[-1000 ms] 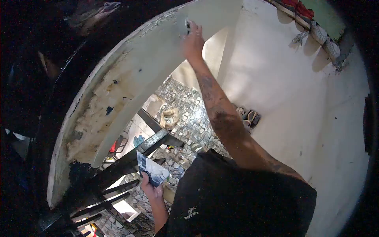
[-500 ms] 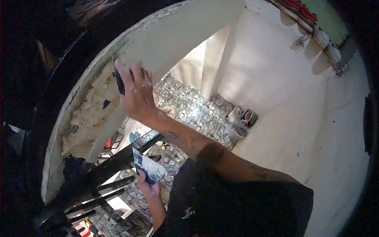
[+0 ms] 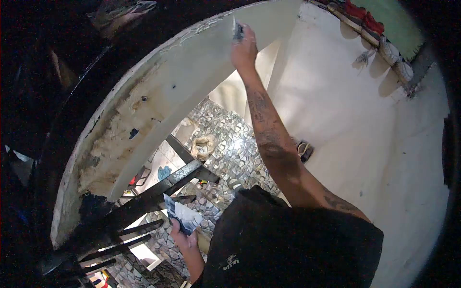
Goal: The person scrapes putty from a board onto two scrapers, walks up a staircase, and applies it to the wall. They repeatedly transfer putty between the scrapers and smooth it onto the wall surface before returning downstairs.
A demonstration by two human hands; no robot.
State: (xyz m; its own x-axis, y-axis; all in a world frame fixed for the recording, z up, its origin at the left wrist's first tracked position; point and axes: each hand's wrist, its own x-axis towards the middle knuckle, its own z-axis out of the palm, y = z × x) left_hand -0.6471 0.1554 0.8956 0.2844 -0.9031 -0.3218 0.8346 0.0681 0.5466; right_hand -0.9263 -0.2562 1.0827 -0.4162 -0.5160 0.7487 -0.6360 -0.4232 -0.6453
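My right hand (image 3: pixel 245 50) is stretched out high against the curved wall edge (image 3: pixel 192 53), fingers closed around a putty knife (image 3: pixel 238 31) whose thin blade points upward near the smooth grey-white surface. Down by my body, my left hand (image 3: pixel 185 236) grips a wide putty blade (image 3: pixel 170 207). A thick heap of white putty (image 3: pixel 187 216) lies on that blade. Along the same curved face, a rough patch (image 3: pixel 113 139) shows brown stains and small dark holes, while the upper part looks smoothly coated.
Dark metal bars (image 3: pixel 144 197) run below the curved edge. Far down, an open sack (image 3: pixel 203 146) rests on the stone-patterned floor (image 3: pixel 230 129). Shoes (image 3: pixel 370 19) line a ledge at upper right, and a white wall (image 3: pixel 345 125) stands on the right.
My right hand has moved from the rough patch up and right along the curved face, with the putty knife still in it. My left hand has shifted slightly downward with the loaded blade.
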